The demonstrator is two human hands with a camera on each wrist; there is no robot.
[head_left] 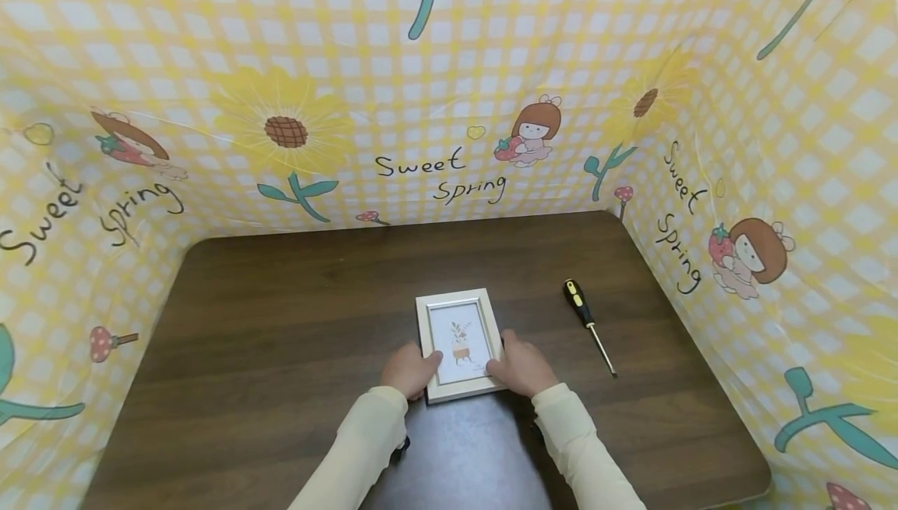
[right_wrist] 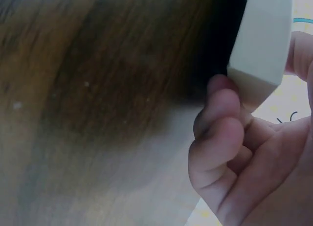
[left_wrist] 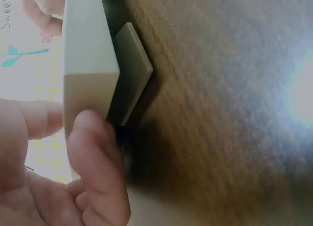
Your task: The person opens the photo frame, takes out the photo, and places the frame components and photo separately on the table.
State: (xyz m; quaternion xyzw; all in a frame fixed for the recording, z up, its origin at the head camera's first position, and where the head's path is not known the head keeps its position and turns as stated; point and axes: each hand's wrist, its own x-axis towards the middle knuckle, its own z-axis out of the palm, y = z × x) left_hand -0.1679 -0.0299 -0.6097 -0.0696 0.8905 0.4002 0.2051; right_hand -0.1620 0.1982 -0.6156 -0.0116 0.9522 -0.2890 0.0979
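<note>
A small picture frame (head_left: 459, 336) with a cream border and a potted-plant print faces up in the head view. My left hand (head_left: 410, 370) grips its left edge, thumb over the front border and fingers underneath. On the opposite side my right hand (head_left: 525, 366) holds the lower right edge the same way. In the left wrist view a flat stand piece (left_wrist: 136, 72) juts from the back of the frame, close above the tabletop. The right wrist view has curled fingers (right_wrist: 220, 143) behind a corner of the frame.
A black and yellow screwdriver (head_left: 579, 306) lies to the right of the frame, its shaft pointing toward the near right. The dark wooden table (head_left: 281, 338) has a yellow checked cloth (head_left: 407, 104) hanging around its back and sides.
</note>
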